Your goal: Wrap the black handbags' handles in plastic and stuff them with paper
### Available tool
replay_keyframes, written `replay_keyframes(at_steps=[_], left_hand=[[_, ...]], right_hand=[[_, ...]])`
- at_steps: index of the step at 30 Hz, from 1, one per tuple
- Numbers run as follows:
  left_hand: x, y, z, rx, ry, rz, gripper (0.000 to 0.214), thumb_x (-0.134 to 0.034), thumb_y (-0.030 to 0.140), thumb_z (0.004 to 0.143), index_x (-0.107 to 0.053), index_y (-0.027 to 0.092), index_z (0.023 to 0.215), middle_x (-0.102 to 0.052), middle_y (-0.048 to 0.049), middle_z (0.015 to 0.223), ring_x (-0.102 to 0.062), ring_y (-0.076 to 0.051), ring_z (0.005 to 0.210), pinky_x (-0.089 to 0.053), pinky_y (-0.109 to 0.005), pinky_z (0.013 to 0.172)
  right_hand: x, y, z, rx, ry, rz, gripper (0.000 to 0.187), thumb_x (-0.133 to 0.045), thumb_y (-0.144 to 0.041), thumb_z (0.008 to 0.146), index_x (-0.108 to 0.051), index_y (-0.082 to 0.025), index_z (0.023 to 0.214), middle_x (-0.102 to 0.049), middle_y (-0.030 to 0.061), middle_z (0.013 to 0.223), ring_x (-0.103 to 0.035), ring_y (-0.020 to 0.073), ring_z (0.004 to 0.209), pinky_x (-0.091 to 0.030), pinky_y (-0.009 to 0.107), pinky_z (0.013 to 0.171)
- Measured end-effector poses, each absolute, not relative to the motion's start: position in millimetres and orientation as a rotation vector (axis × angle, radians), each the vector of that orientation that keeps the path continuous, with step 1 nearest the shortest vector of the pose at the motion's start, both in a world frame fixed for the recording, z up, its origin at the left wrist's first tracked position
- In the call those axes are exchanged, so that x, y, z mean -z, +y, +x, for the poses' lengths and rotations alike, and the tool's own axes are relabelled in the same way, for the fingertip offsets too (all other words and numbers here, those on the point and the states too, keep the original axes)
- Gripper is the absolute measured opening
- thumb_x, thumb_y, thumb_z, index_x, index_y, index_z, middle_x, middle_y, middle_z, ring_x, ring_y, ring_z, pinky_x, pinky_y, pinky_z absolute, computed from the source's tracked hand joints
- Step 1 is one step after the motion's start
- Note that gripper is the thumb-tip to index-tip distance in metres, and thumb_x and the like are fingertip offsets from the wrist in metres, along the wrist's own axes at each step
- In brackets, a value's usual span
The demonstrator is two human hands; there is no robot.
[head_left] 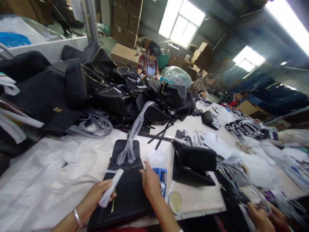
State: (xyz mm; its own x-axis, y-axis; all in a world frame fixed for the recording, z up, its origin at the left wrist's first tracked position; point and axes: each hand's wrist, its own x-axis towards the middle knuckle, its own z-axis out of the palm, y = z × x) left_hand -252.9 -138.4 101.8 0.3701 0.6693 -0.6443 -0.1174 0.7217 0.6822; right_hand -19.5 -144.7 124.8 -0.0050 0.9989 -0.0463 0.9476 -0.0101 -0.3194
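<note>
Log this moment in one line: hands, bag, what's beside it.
left hand: holds white sheet; right hand: at right edge of black bag; flap: open, plastic-wrapped strap across it; beside: blue tape dispenser

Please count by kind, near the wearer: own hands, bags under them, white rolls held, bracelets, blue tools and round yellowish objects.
Left hand and right hand: 2
Black bag: 1
White roll: 1
Silver bracelet: 1
Blue tool: 1
Round yellowish object: 1
Total: 7

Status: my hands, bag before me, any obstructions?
Left hand holding white roll. Right hand at right edge of black bag. Clear plastic strip lies across open flap.
</note>
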Motion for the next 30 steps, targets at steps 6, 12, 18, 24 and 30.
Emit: replay_keyframes(at_steps=[6,12,18,24,30], left_hand=[[-100.8,-111.8,-259.9,-0.512,1.254,1.029,0.024,-0.070,0.040,0.066,-0.072,0.022,0.084,-0.070,-0.0068,0.070,-0.066,-0.030,0.072,-0.048,-0.031,0.056],[-108.7,-91.6,-216.6,-0.688,1.414,1.312,0.040,-0.066,0.031,0.069,-0.068,0.022,0.108,-0.069,-0.0140,0.099,-0.061,-0.035,0.101,-0.048,-0.036,0.077],[-103.8,-122.7,-121.5,-0.372,0.945,0.621,0.050,-0.069,0.054,0.070,-0.064,0.016,0.102,-0.072,-0.0102,0.090,-0.067,-0.023,0.081,-0.051,-0.033,0.074],[-76.1,-116.5,-104.6,-0.449,1.171,0.947,0.047,-0.068,0.045,0.068,-0.060,0.016,0.104,-0.072,-0.0086,0.090,-0.067,-0.026,0.085,-0.051,-0.035,0.077],[-65.1,-71.9,-76.7,-0.597,1.448,1.669,0.052,-0.049,0.040,0.085,-0.043,0.019,0.132,-0.053,-0.0107,0.135,-0.052,-0.027,0.122,-0.038,-0.044,0.106]], right_hand=[[-111.2,-172.1,-4.8,-0.509,-1.906,-2.306,0.045,-0.065,-0.016,0.075,-0.054,-0.018,0.119,-0.063,0.0133,0.104,-0.064,0.0297,0.094,-0.051,0.039,0.078],[-105.2,-178.2,1.5,-0.569,-1.722,-2.045,0.054,-0.049,-0.004,0.076,-0.045,-0.019,0.128,-0.062,0.0115,0.112,-0.060,0.0261,0.104,-0.049,0.039,0.088],[-122.2,-177.8,15.4,-0.901,-1.563,-1.794,0.048,-0.051,-0.006,0.077,-0.052,-0.027,0.120,-0.067,0.0011,0.092,-0.065,0.0198,0.084,-0.052,0.031,0.075],[-105.7,-118.1,115.5,-0.548,-1.458,-2.071,0.026,-0.043,-0.021,0.089,-0.061,-0.021,0.108,-0.069,0.0037,0.085,-0.066,0.0195,0.080,-0.050,0.029,0.072],[-52.9,-61.5,167.9,-0.395,-1.517,-2.199,0.038,-0.057,-0.021,0.081,-0.055,-0.013,0.118,-0.066,0.0143,0.106,-0.061,0.0279,0.100,-0.046,0.038,0.086]])
